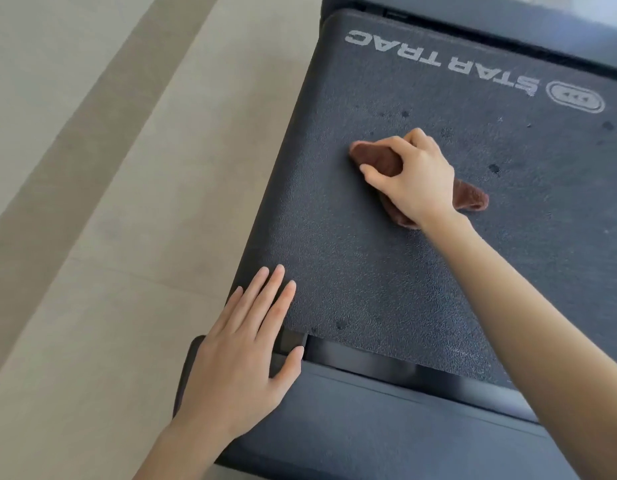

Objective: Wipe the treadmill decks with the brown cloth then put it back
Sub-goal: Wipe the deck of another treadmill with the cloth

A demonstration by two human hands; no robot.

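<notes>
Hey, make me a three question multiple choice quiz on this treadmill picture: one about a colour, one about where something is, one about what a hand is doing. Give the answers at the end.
1. What colour is the cloth?
A) white
B) brown
C) blue

2. Where does the left hand lie?
A) on the floor
B) on the cloth
C) flat at the near left corner of the treadmill deck

3. What is the right hand doing?
A) hanging idle
B) gripping the cloth against the deck
C) pointing at the logo

Answers:
1 B, brown folds show on both sides of the hand.
2 C, its straight fingers lie across the deck's edge.
3 B, its fingers and thumb curl round the cloth on the dark surface.
</notes>
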